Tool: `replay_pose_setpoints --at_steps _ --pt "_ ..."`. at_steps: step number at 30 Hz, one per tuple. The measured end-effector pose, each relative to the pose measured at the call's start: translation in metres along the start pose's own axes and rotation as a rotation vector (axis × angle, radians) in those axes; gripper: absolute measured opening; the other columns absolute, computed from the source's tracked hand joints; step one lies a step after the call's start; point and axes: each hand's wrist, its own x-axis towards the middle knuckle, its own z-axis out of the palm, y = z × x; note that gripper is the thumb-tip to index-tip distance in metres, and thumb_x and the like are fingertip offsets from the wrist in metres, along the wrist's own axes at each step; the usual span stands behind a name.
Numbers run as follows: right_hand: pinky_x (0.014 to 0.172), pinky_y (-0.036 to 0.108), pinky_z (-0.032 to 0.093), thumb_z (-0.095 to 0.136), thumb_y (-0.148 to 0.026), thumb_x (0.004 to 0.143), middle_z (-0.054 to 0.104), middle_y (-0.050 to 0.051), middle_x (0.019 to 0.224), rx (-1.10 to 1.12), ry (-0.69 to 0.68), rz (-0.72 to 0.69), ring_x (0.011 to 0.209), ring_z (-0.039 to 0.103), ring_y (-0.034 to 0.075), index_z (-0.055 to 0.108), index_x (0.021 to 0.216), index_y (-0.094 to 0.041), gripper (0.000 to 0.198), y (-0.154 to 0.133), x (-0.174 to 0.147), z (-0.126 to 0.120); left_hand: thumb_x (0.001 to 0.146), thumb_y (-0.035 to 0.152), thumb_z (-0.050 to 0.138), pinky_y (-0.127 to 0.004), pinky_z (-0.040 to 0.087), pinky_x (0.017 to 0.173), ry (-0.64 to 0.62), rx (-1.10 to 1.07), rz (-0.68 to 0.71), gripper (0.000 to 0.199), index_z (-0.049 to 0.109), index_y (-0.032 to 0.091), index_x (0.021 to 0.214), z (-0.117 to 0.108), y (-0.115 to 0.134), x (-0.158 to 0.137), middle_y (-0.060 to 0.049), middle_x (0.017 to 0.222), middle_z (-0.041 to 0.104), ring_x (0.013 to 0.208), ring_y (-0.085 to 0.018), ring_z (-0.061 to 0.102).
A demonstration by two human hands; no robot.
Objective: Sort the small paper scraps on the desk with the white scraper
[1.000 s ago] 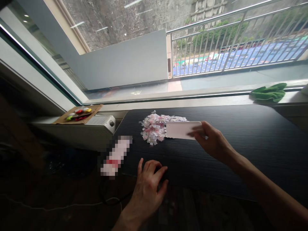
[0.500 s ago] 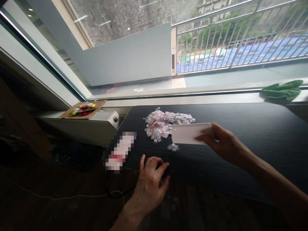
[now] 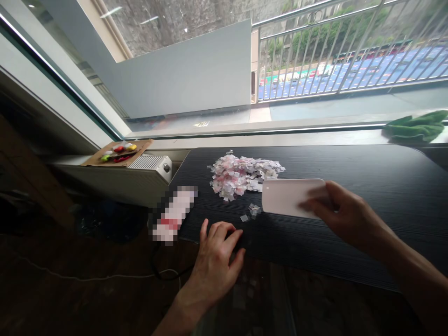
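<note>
Includes white and pale-pink scraps (image 3: 238, 173); plain pinkish-white flat plate (image 3: 285, 198); black tabletop (image 3: 364, 175) with fine grain lines; green cloth (image 3: 416, 128); brown cardboard (image 3: 94, 161); red, yellow and lime-green pieces (image 3: 119, 149); off-white radiator (image 3: 140, 184).

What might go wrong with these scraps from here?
The loose scraps near the left hand could get knocked off the table if that hand shifts. A quick swing of the flat pale plate in the right hand might scatter the light pile.
</note>
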Motion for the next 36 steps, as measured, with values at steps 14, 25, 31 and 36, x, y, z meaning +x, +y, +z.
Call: replay_pose_setpoints --at_steps 14,25,31,36 --pt "0.058 0.035 0.053 0.064 -0.043 0.075 0.074 0.003 0.076 0.027 0.037 0.051 0.067 0.069 0.024 0.063 0.085 -0.026 0.02 -0.002 -0.009 -0.008 0.084 0.018 0.054 -0.061 0.024 0.111 -0.002 -0.016 0.023 0.029 0.062 0.019 0.112 0.001 0.004 0.011 -0.006 0.107 0.06 0.108 -0.023 0.053" --pt "0.059 0.033 0.051 0.063 -0.043 0.074 0.071 0.003 0.073 0.044 -0.017 0.074 0.065 0.066 0.021 0.063 0.085 -0.024 0.022 -0.007 -0.012 0.004 0.085 0.02 0.055 -0.063 0.023 0.11 -0.02 0.078 -0.008 0.029 0.063 0.021 0.112 0.003 0.005 0.026 -0.007 0.109 0.059 0.111 -0.025 0.051" --pt "0.056 0.032 0.049 0.062 -0.048 0.073 0.068 0.002 0.072 0.138 -0.02 0.109 0.063 0.063 0.021 0.06 0.085 -0.026 0.025 -0.005 -0.015 0.002 0.084 0.02 0.055 -0.063 0.024 0.11 -0.013 0.071 -0.026 0.027 0.064 0.02 0.11 0.0 0.0 0.016 -0.007 0.108 0.059 0.11 -0.025 0.052" --pt "0.05 0.026 0.043 0.063 -0.039 0.073 0.06 -0.002 0.063 0.189 -0.074 0.059 0.056 0.055 0.015 0.057 0.079 -0.023 0.018 -0.014 -0.007 0.027 0.084 0.019 0.055 -0.062 0.025 0.109 0.026 0.078 -0.046 0.026 0.063 0.019 0.109 -0.003 -0.005 0.014 -0.007 0.107 0.061 0.109 -0.024 0.053"
